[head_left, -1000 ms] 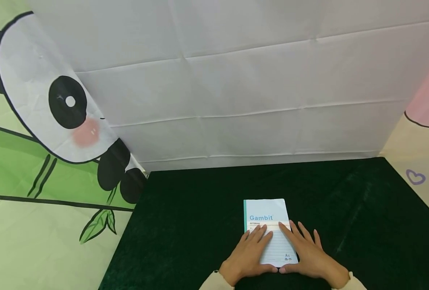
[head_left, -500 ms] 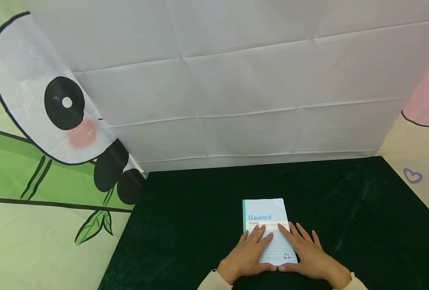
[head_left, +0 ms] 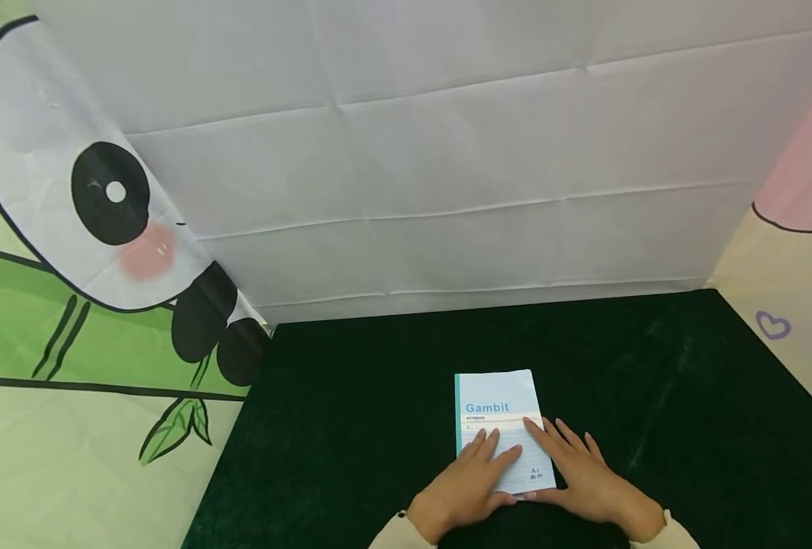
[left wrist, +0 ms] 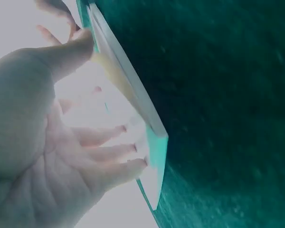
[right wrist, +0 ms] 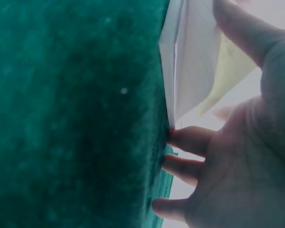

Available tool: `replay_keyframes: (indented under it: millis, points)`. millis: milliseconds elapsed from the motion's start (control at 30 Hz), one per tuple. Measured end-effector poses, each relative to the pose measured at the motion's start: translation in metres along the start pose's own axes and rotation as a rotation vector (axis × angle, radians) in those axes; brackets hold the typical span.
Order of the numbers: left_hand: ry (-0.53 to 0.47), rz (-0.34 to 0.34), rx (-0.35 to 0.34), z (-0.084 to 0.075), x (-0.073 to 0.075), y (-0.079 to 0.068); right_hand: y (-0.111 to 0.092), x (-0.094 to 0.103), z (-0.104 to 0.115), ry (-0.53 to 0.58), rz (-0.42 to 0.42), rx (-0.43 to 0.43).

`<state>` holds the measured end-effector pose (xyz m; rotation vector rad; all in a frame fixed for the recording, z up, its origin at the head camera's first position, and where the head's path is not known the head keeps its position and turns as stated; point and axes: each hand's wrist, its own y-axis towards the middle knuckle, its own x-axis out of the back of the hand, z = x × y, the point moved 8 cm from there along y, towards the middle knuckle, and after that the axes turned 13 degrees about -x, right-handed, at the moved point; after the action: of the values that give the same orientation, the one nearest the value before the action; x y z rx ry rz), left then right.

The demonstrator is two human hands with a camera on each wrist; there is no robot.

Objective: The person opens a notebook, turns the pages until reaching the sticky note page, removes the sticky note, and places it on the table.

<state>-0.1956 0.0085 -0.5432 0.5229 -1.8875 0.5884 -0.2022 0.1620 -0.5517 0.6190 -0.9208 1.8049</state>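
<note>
A light-blue Gambit notebook (head_left: pixel 498 393) with a teal spine strip lies on the dark green cloth. My left hand (head_left: pixel 457 488) rests on its lower left, straight fingers over the cover and thumb at the bottom edge. At the notebook's right side is my right hand (head_left: pixel 584 476), index fingertip on the cover and the other fingers spread along the side. Its thumb is at the lower right corner. In the right wrist view, the notebook's pages (right wrist: pixel 197 57) stand slightly parted at that edge, close to the thumb. The left wrist view is overexposed around the fingers (left wrist: pixel 118 173).
Dark green cloth (head_left: pixel 351 427) covers the table around the notebook. A creased white sheet (head_left: pixel 447 152) hangs behind it. Printed panels with a panda picture (head_left: pixel 148 252) and a purple heart (head_left: pixel 772 325) flank the table on the left and right.
The notebook's lower edge has lifted a little, with the thumbs there. My left hand's fingers have shifted slightly on the cover. The whole head view has drifted a little.
</note>
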Motion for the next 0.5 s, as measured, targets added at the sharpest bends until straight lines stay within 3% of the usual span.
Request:
replay_keyframes:
  millis: [200,300,500]
  points:
    - [0.065,-0.103,-0.128,-0.017,0.016,0.005,-0.005,0.003,0.001,0.02,0.004,-0.001]
    - [0.043,-0.108,-0.179,-0.025,0.02,0.01,-0.007,0.005,0.002,0.032,-0.01,-0.001]
    - [-0.083,-0.096,-0.14,-0.027,0.02,0.011,-0.009,0.006,0.006,0.058,-0.013,-0.004]
